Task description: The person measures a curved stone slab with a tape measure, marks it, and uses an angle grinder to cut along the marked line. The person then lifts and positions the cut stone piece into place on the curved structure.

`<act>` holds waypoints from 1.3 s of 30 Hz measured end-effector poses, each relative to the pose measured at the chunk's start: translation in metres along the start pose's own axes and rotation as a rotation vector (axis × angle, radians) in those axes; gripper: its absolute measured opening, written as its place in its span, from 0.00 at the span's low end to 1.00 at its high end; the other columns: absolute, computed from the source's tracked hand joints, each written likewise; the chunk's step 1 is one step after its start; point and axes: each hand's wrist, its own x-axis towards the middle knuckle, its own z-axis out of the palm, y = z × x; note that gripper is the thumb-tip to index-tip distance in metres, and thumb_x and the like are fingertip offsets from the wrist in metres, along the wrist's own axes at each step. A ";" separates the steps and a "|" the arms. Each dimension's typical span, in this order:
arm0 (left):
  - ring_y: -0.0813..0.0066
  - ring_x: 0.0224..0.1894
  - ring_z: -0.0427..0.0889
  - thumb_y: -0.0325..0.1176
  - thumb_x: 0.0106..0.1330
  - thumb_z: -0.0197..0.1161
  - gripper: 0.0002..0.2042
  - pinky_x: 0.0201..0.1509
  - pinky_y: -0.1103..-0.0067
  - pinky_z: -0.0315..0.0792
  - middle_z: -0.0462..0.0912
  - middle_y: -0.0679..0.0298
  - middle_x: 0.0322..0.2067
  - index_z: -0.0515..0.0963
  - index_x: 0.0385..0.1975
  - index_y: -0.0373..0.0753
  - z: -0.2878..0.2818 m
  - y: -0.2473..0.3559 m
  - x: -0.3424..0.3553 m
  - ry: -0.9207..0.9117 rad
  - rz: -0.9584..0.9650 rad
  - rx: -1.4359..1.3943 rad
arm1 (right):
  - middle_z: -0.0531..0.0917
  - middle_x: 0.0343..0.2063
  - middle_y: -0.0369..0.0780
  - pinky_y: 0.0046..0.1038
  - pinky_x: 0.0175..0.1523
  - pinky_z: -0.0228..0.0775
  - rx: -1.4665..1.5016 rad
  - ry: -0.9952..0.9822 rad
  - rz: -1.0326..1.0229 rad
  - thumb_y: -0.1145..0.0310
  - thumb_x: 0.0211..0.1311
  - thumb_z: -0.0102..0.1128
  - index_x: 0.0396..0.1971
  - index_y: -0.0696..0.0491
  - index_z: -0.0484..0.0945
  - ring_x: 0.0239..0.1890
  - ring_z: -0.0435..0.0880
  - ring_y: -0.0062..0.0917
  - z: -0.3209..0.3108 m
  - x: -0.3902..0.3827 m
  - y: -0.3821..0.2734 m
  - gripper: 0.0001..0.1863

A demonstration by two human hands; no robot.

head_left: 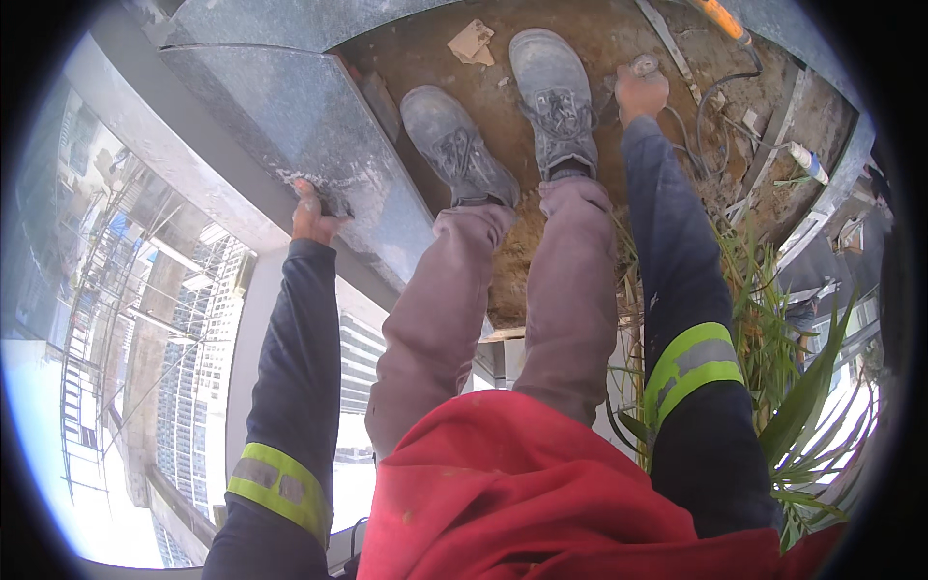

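Note:
My left hand (314, 215) is at the outer edge of a grey, dust-smeared metal ledge (290, 121), its thumb apart from the curled fingers. Between them is a dark grey lump or patch, too small to name. Over the brown dirty floor (512, 251), my right hand (641, 95) is closed in a fist beside my right shoe (551, 87). A rounded greyish end shows at the top of that fist and a dark flat shape shows next to it; the kind of thing held cannot be made out.
A broken tan piece (472, 43) lies beyond my shoes. At the far right are an orange-handled thing (723, 17), a dark cable (710, 101) and a white-and-blue connector (808, 162). Green plants (764, 319) crowd my right arm. Beyond the ledge, scaffolding (97, 319) and buildings show far below.

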 end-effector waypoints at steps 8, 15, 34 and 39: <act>0.35 0.80 0.29 0.70 0.66 0.57 0.54 0.75 0.32 0.36 0.38 0.52 0.81 0.41 0.80 0.40 0.012 -0.001 -0.009 0.078 -0.018 0.031 | 0.81 0.46 0.54 0.45 0.55 0.74 -0.086 0.218 -0.354 0.62 0.49 0.74 0.47 0.66 0.75 0.49 0.82 0.52 -0.003 -0.004 -0.039 0.30; 0.40 0.79 0.47 0.70 0.68 0.55 0.51 0.74 0.32 0.43 0.46 0.53 0.80 0.44 0.79 0.39 0.002 -0.007 -0.011 -0.058 0.065 0.074 | 0.77 0.49 0.42 0.41 0.54 0.73 -0.140 -0.383 -1.200 0.71 0.60 0.66 0.57 0.48 0.77 0.47 0.81 0.43 -0.032 -0.095 -0.154 0.23; 0.40 0.74 0.61 0.68 0.68 0.59 0.54 0.68 0.35 0.62 0.51 0.45 0.76 0.49 0.75 0.24 0.022 0.000 -0.035 0.081 0.081 0.117 | 0.74 0.68 0.53 0.37 0.72 0.63 0.197 -1.058 -0.312 0.59 0.79 0.51 0.69 0.51 0.73 0.70 0.72 0.45 0.100 -0.213 -0.214 0.24; 0.40 0.74 0.61 0.71 0.67 0.56 0.55 0.68 0.35 0.61 0.52 0.45 0.76 0.49 0.75 0.25 0.010 -0.010 -0.026 0.008 0.126 0.187 | 0.73 0.68 0.54 0.39 0.73 0.63 0.249 -1.172 -0.317 0.61 0.78 0.50 0.68 0.55 0.74 0.71 0.71 0.47 0.107 -0.201 -0.207 0.24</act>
